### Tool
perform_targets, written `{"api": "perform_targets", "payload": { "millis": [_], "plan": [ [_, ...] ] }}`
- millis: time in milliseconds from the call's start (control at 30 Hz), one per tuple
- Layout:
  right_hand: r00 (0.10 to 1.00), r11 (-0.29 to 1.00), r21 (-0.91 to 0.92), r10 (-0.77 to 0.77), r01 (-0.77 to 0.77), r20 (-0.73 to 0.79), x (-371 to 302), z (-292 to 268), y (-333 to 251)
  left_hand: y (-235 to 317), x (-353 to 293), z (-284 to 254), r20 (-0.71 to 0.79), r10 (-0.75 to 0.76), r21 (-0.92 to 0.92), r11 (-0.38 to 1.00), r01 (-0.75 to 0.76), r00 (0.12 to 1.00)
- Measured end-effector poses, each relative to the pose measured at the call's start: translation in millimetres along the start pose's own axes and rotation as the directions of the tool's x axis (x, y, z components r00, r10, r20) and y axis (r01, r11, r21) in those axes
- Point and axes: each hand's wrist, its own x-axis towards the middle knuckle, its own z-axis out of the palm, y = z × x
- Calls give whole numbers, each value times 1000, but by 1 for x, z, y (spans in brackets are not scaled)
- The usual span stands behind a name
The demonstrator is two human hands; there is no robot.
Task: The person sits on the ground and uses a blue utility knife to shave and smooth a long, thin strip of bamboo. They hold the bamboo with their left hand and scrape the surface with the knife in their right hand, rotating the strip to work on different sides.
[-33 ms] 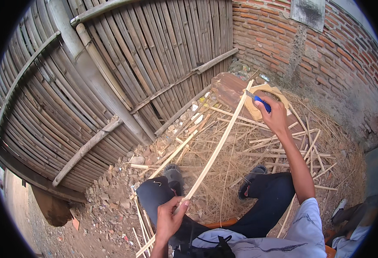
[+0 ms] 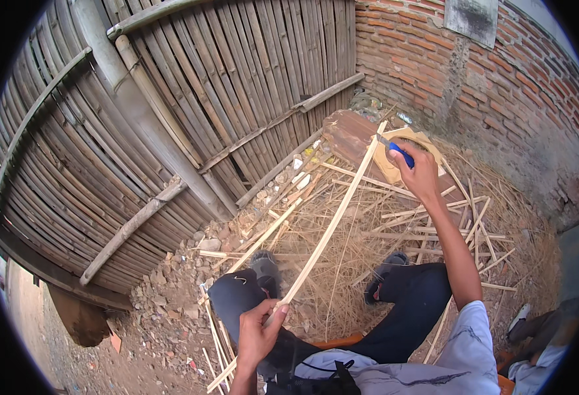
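Head view showed, at far left, a grey-brown fence of upright bamboo slats (image 2: 236, 79). Next, the left hand (image 2: 256, 334), its forearm rising from the lower edge, curled its fingers round a long, pale, split-wood strip (image 2: 332, 227), thumb laid along the top. The strip slanted up and rightward above dry, straw-coloured shavings (image 2: 315, 280), its far end over a reddish-brown wooden board (image 2: 348, 135). There a blue-handled knife (image 2: 402, 155) met it with its metal blade, closely gripped by the right hand (image 2: 421, 176), whose bare forearm reached forward, leaning left. Rightmost stood a weathered red-brick wall (image 2: 408, 52).
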Motion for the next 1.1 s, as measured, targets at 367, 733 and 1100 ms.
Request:
{"api": "perform_targets", "payload": {
  "millis": [367, 733, 1100],
  "plan": [
    [970, 968, -68, 236, -240, -62, 38, -7, 49, 3, 13, -14, -216, 90, 156, 986, -56, 972],
    [935, 895, 441, -211, 67, 286, -137, -8, -130, 46, 44, 33, -149, 148, -228, 957, -179, 978],
    [903, 866, 441, -362, 235, 231, -168, 2, -152, 58, 46, 48, -58, 223, -286, 930, -230, 973]
  ]
}}
